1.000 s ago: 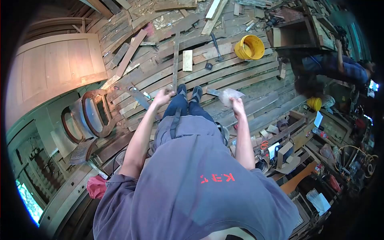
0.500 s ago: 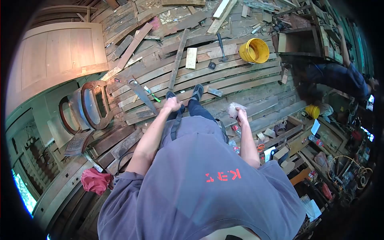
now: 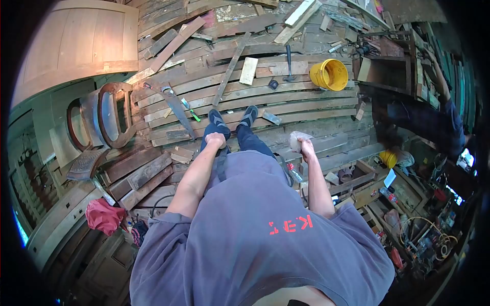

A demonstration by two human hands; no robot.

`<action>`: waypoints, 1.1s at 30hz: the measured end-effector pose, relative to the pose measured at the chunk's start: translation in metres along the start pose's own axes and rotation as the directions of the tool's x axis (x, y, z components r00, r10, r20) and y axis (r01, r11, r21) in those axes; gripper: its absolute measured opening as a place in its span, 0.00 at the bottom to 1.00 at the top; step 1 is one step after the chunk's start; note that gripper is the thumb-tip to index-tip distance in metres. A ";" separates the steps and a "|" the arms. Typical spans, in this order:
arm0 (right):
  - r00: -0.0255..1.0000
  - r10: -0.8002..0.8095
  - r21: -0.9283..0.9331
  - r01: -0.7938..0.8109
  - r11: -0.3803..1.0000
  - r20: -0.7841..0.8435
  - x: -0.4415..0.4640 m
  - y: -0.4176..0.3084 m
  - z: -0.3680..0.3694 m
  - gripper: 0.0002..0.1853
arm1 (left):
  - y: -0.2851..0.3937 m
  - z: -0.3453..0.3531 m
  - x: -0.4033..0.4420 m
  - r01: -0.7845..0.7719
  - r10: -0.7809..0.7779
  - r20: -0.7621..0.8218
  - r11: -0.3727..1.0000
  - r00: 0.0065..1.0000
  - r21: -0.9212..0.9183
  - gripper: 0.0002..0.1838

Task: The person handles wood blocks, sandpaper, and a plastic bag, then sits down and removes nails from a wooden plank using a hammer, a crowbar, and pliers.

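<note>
My left hand is closed in a fist in front of my left thigh, close to a dark strap hanging at my waist. What the fist holds, if anything, is hidden. My right hand is wrapped round a crumpled, whitish, translucent plastic bag, held out at my right side. Beyond my shoes lie a handsaw, a green-handled tool and a hammer on the planks.
Wooden planks cover the ground. A yellow bucket stands ahead to the right. Curved wooden furniture parts and a large panel are at left. Another person is at far right, beside a wooden cabinet. Clutter fills the lower right.
My view has shifted slightly, and both shoes now show more fully. My left fist sits a little lower against my leg. The right hand still holds the plastic bag.
</note>
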State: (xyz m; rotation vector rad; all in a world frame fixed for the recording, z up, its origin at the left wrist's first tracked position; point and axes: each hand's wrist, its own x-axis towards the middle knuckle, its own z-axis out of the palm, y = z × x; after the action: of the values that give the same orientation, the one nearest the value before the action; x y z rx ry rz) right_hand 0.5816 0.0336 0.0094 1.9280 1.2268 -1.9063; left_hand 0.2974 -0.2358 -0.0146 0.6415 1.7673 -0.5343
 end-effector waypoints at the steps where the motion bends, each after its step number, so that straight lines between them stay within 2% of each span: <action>1: 1.000 0.007 -0.018 -0.007 1.000 0.001 0.001 -0.003 0.001 0.25 | -0.002 -0.001 -0.003 -0.043 0.043 0.001 0.999 0.999 -0.015 0.19; 4: 0.997 -0.040 -0.059 0.044 0.997 0.063 0.012 -0.012 0.007 0.23 | -0.014 -0.005 -0.006 -0.081 0.082 0.017 0.995 0.996 -0.051 0.20; 7: 0.975 -0.027 -0.056 0.040 0.998 0.222 0.027 -0.023 0.013 0.24 | -0.034 0.002 -0.011 -0.125 0.121 -0.049 0.990 0.991 -0.070 0.18; 11: 0.994 -0.029 -0.118 0.041 0.992 0.101 0.013 -0.048 0.036 0.22 | -0.040 0.022 -0.021 -0.169 0.157 -0.150 0.983 0.976 -0.074 0.13; 12: 0.981 -0.051 -0.078 0.067 0.995 0.188 0.040 -0.034 0.030 0.21 | -0.037 0.027 -0.026 -0.164 0.146 -0.191 0.983 0.971 -0.083 0.12; 13: 0.980 -0.059 -0.053 0.070 0.996 0.190 0.043 -0.033 0.030 0.21 | -0.036 0.035 -0.028 -0.160 0.135 -0.231 0.983 0.964 -0.090 0.11; 14: 0.979 -0.070 -0.027 0.077 0.997 0.192 0.048 -0.035 0.032 0.21 | -0.036 0.038 -0.026 -0.176 0.145 -0.195 0.973 0.970 -0.152 0.08; 17: 0.976 -0.105 0.023 0.103 0.994 0.192 0.065 -0.032 0.035 0.22 | -0.055 0.062 0.007 -0.247 0.240 -0.082 0.964 0.967 -0.095 0.02; 18: 0.976 -0.112 0.035 0.108 0.994 0.189 0.069 -0.027 0.035 0.22 | -0.054 0.099 0.051 -0.281 0.272 -0.143 0.959 0.952 -0.048 0.08; 21: 0.982 -0.098 -0.013 0.101 0.995 0.161 0.057 -0.031 0.045 0.22 | -0.061 0.099 0.061 -0.347 0.340 -0.091 0.935 0.936 -0.069 0.12; 22: 0.985 -0.088 -0.047 0.095 0.994 0.148 0.051 -0.035 0.048 0.22 | -0.055 0.054 -0.005 -0.326 0.303 -0.180 0.939 0.936 -0.111 0.12; 26: 0.982 -0.120 -0.038 0.127 0.991 0.147 0.048 -0.035 0.055 0.22 | -0.057 0.037 -0.001 -0.305 0.309 0.047 0.949 0.950 -0.084 0.19; 29: 0.984 -0.130 0.037 0.126 0.991 0.123 0.050 -0.029 0.053 0.24 | -0.048 0.001 -0.034 -0.306 0.322 0.132 0.943 0.937 -0.127 0.17; 30: 0.995 -0.104 0.046 0.104 0.994 0.000 0.019 -0.045 0.065 0.25 | -0.048 0.001 -0.031 -0.327 0.338 0.181 0.941 0.924 -0.085 0.21; 31: 0.992 -0.109 0.018 0.110 0.994 -0.059 0.018 -0.039 0.066 0.25 | -0.051 0.005 -0.017 -0.355 0.348 0.191 0.935 0.918 0.006 0.21; 32: 0.987 -0.113 -0.012 0.112 0.994 -0.114 0.022 -0.032 0.067 0.25 | -0.052 0.011 -0.003 -0.364 0.338 0.186 0.922 0.923 0.129 0.16; 33: 0.979 -0.124 -0.044 0.119 0.992 -0.164 0.030 -0.028 0.072 0.25 | -0.048 -0.005 -0.007 -0.356 0.313 0.232 0.918 0.921 0.175 0.14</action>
State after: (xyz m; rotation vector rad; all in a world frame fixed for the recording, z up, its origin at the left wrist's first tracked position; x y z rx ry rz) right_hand 0.5047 0.0193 -0.0176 2.0748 1.4445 -1.7969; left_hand 0.2631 -0.2696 -0.0047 0.9869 1.3811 -0.5327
